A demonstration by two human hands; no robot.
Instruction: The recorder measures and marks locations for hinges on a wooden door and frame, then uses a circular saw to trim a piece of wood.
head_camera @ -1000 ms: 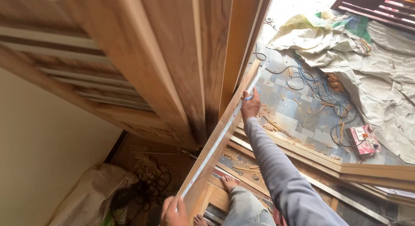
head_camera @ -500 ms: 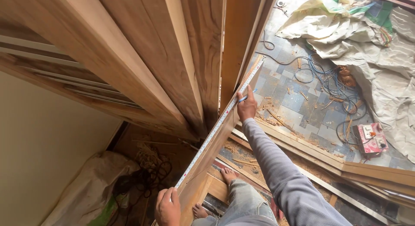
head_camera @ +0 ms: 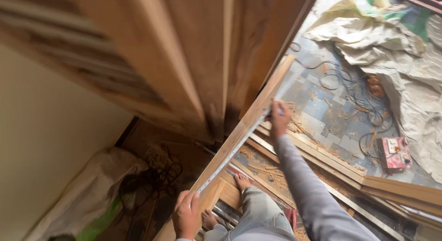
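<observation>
Left hand (head_camera: 186, 215) slid lower, tape measure (head_camera: 232, 151) along plank (head_camera: 258, 109), littered tile floor (head_camera: 322, 107)

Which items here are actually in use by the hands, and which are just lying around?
In use:
left hand
right hand
measuring tape, stretched between both hands
wooden strip, under the tape

Lying about:
red extension socket box
blue cables
crumpled sheet
white sack
floor planks

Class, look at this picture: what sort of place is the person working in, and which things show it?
Probably a woodworking site in a room being fitted out. Tall wooden boards lean overhead, planks and shavings lie on the tiled floor, and both hands stretch a tape measure along a plank.
</observation>
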